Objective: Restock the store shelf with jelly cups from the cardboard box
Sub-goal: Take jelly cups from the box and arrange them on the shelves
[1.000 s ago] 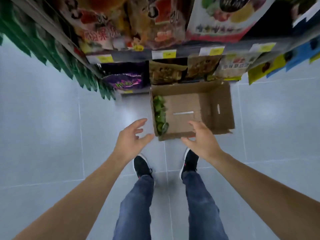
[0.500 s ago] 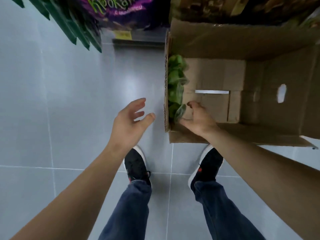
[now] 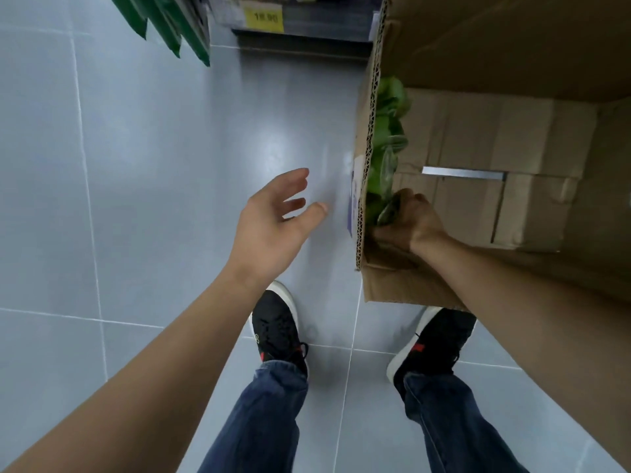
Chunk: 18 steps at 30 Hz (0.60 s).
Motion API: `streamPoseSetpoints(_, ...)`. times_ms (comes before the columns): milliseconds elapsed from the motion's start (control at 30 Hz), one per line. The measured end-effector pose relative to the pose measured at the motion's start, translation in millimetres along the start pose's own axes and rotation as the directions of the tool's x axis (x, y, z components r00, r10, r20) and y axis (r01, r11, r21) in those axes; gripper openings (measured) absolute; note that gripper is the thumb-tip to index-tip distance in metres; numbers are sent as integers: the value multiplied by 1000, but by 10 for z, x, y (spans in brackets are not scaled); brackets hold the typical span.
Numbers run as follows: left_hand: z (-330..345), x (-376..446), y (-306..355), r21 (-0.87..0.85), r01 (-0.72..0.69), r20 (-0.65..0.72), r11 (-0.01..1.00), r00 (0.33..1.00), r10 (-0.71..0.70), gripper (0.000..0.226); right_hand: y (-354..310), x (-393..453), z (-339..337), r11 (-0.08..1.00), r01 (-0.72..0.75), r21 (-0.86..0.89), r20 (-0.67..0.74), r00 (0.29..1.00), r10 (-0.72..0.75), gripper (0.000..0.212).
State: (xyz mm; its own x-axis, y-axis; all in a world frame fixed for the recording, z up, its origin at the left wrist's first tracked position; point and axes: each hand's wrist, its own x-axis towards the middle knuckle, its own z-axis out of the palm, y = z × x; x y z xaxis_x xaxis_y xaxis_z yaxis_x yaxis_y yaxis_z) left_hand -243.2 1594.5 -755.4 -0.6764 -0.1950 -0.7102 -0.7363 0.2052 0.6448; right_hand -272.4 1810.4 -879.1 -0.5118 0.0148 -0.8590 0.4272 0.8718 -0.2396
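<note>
Partly hidden, at right centre of the frame: right hand (image 3: 408, 221) deep inside the cardboard box (image 3: 478, 56), fingers curled round the nearest of the green jelly cups (image 3: 386, 155), fingertips covered by the cups and by the box wall. Cups stacked along the left inner wall of the box, glossy clear plastic over green, single shapes hard to separate, labels not readable. Box cut off by the upper and right edges; brown corrugated board, wavy raw edge on the left wall, bottom flaps with a narrow pale slot between them. Left hand (image 3: 273, 223) in the middle of the frame, outside the box and just beside its left wall, fingers apart and relaxed, holding nothing. Below, smooth grey floor tiles (image 3: 153, 165), black sneakers (image 3: 278, 327) and blue jeans. At upper left, green packets (image 3: 170, 25) hanging; beside them a yellow price tag (image 3: 264, 17), blurred.
</note>
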Motion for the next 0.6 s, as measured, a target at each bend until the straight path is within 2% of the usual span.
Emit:
streamPoseSetpoints(233,17,-648,689,-69,-104,-34,992,994,101,39,105,-1142,-772,958,172,229,-189,973,-130,87)
streamPoseSetpoints(333,220,-871,949,-105,-133,52,986,989,139,40,176,-1595,-1145,925,255,283,-266,947,-179,89)
streamPoseSetpoints(400,423,-943,1087,-71,-134,141,988,980,143,44,221,-1839,-1355,892,307,330,-314,927,-203,90)
streamPoseSetpoints(500,775,-974,1256,-54,-90,247,995,964,100,43,295,-2099,-1604,826,388,408,-346,903,-253,88)
streamPoseSetpoints(600,1136,-983,1391,-158,13,335,987,941,41,36,412,-2254,-1801,764,441,470,-357,887,-292,85)
